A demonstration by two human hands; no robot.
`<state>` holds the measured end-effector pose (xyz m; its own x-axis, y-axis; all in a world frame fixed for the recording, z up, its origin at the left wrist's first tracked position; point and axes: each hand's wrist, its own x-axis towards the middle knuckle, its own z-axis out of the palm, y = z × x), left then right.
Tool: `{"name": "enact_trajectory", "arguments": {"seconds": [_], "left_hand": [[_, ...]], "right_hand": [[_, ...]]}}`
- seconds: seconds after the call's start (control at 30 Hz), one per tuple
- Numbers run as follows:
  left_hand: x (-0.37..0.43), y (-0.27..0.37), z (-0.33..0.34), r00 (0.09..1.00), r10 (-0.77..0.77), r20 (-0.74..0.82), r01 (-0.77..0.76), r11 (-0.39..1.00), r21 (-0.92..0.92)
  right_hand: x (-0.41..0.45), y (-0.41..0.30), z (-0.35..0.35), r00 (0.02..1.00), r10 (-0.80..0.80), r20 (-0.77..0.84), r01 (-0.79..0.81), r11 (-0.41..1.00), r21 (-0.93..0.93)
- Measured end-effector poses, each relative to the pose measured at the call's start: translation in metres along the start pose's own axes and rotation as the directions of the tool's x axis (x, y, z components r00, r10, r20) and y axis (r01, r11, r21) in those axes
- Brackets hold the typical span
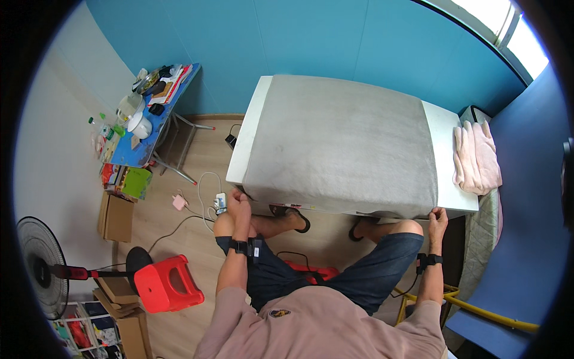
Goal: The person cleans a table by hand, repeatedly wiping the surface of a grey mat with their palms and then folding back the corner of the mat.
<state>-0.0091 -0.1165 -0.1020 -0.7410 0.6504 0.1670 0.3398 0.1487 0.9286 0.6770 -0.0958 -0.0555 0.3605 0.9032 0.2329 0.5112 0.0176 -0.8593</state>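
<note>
A grey cloth point(341, 143) lies spread over a white table point(448, 157), its front edge hanging over the near side. White strips of the tabletop show to its left and right. At the cloth's front left corner is my left hand point(238, 204), its fingers pinching the edge. My right hand point(438, 215) pinches the front right corner between thumb and fingers. Folded pale pink cloths point(476, 157) rest at the table's right end.
Left stands a blue folding table point(134, 150) with a white pot, bottles and a basin. A red plastic stool point(166, 285), a standing fan point(42, 269), a power strip point(220, 203) and cables are on the floor. A yellow metal tube point(493, 314) runs at lower right.
</note>
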Motion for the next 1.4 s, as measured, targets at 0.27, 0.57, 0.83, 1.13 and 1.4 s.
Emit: {"name": "enact_trajectory", "arguments": {"seconds": [0.27,0.57,0.83,1.13,1.4], "left_hand": [[-0.003,0.125,0.008,0.766,0.620,0.168,-0.642,0.750,0.157],[0.042,0.106,0.045,0.552,0.480,0.682,-0.813,0.493,0.310],[0.046,0.098,0.044,0.565,0.532,0.630,-0.815,0.479,0.326],[0.043,0.101,0.044,0.587,0.530,0.612,-0.799,0.499,0.335],[0.043,0.100,0.048,0.575,0.496,0.651,-0.812,0.446,0.377]], "right_hand": [[-0.036,-0.124,0.012,0.969,-0.231,-0.092,0.186,0.920,-0.346],[-0.080,-0.305,0.223,0.687,-0.514,0.514,0.649,0.752,-0.116],[-0.082,-0.317,0.399,0.523,-0.518,0.676,0.750,0.656,-0.078],[-0.073,-0.274,0.359,0.553,-0.496,0.669,0.766,0.620,-0.173],[-0.018,-0.178,0.211,0.792,-0.223,0.568,0.557,0.645,-0.523]]}}
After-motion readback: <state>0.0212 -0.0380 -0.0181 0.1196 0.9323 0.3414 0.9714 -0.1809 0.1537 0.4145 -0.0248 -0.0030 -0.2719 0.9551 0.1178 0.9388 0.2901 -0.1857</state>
